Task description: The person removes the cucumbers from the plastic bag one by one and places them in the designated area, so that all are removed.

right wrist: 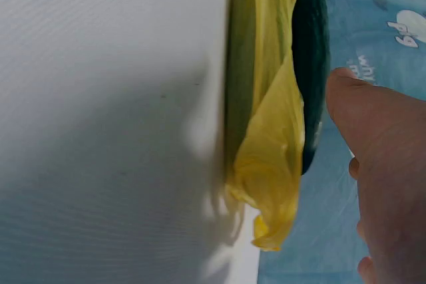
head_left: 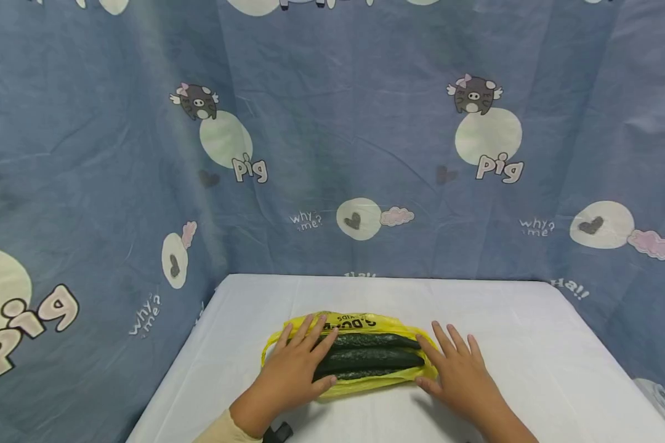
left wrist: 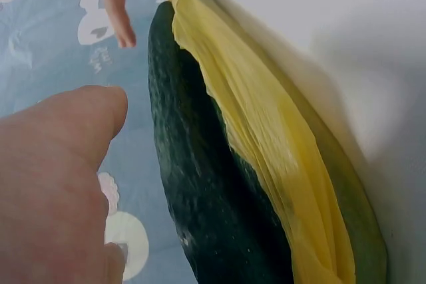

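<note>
Several dark green cucumbers (head_left: 371, 358) lie side by side in a yellow plastic bag (head_left: 360, 387), whose top side gapes so that they show. Over the bag's left end my left hand (head_left: 296, 372) spreads its fingers, hiding the cucumbers' left ends. At the right end is my right hand (head_left: 462, 373), fingers stretched out, with the fingertips beside the bag's edge. In the left wrist view a cucumber (left wrist: 193, 164) runs along the bag's folded edge (left wrist: 279, 144), thumb apart from it. The right wrist view has the bag's gathered corner (right wrist: 269, 171) hanging past the cucumber (right wrist: 311, 64).
A white-covered table (head_left: 244, 307) lies beneath the bag. Blue cloth (head_left: 332, 154) printed with pigs and lettering hangs behind it and along the left side. A small black object (head_left: 278, 432) shows at my left wrist.
</note>
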`<state>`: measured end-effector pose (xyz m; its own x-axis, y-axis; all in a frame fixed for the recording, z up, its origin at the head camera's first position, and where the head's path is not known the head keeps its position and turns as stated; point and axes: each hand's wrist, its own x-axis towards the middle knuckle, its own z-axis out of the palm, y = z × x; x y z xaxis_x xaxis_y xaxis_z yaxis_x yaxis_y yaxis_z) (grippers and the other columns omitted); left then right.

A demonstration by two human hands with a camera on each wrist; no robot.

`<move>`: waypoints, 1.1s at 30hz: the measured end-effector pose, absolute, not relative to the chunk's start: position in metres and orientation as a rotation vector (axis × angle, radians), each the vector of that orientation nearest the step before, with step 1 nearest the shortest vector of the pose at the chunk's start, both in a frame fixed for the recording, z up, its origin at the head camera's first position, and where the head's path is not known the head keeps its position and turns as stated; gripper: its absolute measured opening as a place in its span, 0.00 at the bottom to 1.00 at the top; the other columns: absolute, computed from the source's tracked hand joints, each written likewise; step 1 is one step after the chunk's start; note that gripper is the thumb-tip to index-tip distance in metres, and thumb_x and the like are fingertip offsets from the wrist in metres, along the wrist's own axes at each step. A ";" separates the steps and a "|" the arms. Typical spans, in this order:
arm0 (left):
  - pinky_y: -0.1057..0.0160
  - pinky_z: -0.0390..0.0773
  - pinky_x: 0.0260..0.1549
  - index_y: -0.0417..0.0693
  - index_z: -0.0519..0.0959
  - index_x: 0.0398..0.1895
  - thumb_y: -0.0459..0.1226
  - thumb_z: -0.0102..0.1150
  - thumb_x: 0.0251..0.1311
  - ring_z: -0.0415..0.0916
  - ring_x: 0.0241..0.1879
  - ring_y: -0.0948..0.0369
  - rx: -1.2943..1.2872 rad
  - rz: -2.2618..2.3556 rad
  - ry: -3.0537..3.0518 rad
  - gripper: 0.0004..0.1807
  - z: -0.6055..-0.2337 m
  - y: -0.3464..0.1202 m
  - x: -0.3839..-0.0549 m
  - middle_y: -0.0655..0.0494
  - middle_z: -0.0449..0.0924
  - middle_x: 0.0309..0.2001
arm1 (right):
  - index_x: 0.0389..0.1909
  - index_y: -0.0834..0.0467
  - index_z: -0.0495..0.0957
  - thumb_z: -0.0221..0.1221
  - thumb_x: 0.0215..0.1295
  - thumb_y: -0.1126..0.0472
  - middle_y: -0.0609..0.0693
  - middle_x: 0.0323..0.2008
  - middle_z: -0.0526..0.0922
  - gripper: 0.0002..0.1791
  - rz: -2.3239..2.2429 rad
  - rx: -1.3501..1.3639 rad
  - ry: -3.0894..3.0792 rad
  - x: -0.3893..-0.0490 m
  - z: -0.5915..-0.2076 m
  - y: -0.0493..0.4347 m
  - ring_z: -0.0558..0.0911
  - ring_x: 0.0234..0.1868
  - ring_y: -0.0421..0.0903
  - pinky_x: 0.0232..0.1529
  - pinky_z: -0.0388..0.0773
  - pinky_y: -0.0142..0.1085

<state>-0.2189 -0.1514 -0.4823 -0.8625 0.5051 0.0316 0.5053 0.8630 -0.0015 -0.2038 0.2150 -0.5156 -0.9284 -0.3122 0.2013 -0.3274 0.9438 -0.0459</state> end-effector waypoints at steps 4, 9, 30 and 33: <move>0.31 0.42 0.78 0.67 0.46 0.87 0.72 0.49 0.66 0.31 0.85 0.48 -0.794 -0.016 -3.005 0.51 -0.484 -0.153 -0.219 0.57 0.28 0.87 | 0.79 0.42 0.67 0.64 0.61 0.29 0.58 0.81 0.60 0.47 0.121 0.484 -2.901 -0.204 -0.520 0.216 0.60 0.80 0.66 0.71 0.55 0.74; 0.31 0.41 0.78 0.67 0.46 0.87 0.71 0.50 0.66 0.31 0.85 0.49 -0.775 -0.035 -3.002 0.51 -0.484 -0.155 -0.220 0.60 0.25 0.86 | 0.79 0.42 0.67 0.65 0.60 0.29 0.58 0.81 0.61 0.47 0.133 0.480 -2.885 -0.204 -0.522 0.215 0.60 0.79 0.66 0.71 0.56 0.74; 0.29 0.41 0.76 0.61 0.58 0.84 0.70 0.49 0.67 0.33 0.85 0.42 -0.321 -0.455 -3.045 0.47 -0.518 -0.193 -0.226 0.48 0.38 0.86 | 0.78 0.45 0.68 0.66 0.62 0.32 0.61 0.78 0.64 0.45 0.210 0.510 -2.870 -0.208 -0.524 0.208 0.63 0.78 0.67 0.71 0.56 0.73; 0.27 0.40 0.75 0.58 0.61 0.83 0.67 0.53 0.68 0.32 0.84 0.40 -0.224 -0.653 -3.047 0.45 -0.523 -0.200 -0.226 0.44 0.40 0.86 | 0.77 0.46 0.69 0.66 0.62 0.32 0.61 0.77 0.66 0.45 0.233 0.516 -2.872 -0.207 -0.528 0.206 0.65 0.76 0.67 0.70 0.58 0.74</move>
<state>-0.2256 -0.2003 -0.5230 -0.9895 0.1365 0.0473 0.1439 0.9024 0.4063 -0.2073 0.2063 -0.5276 -0.9157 -0.3248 0.2367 -0.3587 0.9261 -0.1170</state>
